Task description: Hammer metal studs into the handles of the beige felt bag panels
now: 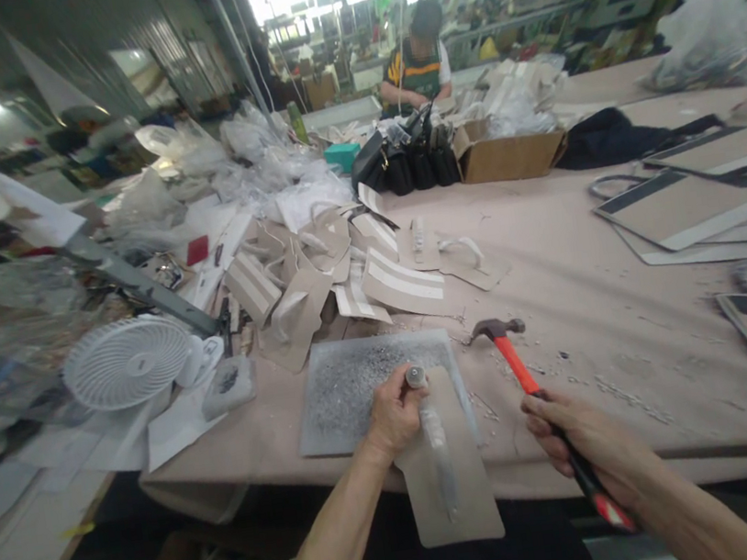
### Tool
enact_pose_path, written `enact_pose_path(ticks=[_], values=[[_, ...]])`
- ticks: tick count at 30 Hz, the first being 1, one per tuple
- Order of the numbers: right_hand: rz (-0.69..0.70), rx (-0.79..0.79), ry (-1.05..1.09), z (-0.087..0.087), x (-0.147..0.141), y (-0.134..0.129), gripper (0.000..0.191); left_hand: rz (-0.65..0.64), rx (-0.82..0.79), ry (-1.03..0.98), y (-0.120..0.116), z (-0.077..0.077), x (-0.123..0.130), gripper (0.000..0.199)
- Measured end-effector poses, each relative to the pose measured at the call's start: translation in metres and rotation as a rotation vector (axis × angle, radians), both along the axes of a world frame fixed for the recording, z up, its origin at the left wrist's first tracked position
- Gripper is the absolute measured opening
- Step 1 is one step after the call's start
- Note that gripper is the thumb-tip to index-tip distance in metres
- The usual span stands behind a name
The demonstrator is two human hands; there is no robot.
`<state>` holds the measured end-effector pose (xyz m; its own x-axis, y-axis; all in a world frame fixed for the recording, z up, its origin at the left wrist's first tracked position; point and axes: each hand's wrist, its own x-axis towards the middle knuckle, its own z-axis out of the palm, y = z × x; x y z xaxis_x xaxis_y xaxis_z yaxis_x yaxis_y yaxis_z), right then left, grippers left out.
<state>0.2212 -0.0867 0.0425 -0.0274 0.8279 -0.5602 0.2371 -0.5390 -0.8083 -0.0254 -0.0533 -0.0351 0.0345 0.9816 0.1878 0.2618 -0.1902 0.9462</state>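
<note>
My left hand (396,411) pinches a small round metal tool (416,376) upright at the top of a beige panel (467,480). The panel has a clear-wrapped handle and overhangs the table's front edge. Under its upper part lies a grey square plate (341,396) strewn with dark specks. My right hand (568,429) is closed round the grip of a claw hammer (513,358) with an orange and black handle; the hammer's head is to the right of the plate, apart from the metal tool.
Beige panels (308,308) are heaped beyond the plate, with a white fan (131,360) at left. Small bits (633,396) are scattered at right, near more panels (690,208). Black bags (408,159) and a cardboard box (509,156) stand farther back. A person (419,60) sits across the table.
</note>
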Motion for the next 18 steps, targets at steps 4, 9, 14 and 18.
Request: enact_pose_path(ticks=[4,9,14,18], values=[[0.060,0.296,-0.153,0.039,-0.020,-0.007,0.049,-0.008,0.012,0.007,0.000,0.000,0.001,0.024],[0.458,0.326,-0.128,0.046,-0.029,-0.016,0.055,0.001,0.060,0.034,0.001,0.001,0.001,0.021],[0.525,0.436,-0.257,0.040,-0.034,-0.023,0.034,0.006,0.047,0.086,0.001,0.000,0.001,0.016],[0.453,0.590,-0.375,0.048,-0.037,-0.022,0.035,-0.017,0.032,0.027,0.001,0.000,0.000,0.026]])
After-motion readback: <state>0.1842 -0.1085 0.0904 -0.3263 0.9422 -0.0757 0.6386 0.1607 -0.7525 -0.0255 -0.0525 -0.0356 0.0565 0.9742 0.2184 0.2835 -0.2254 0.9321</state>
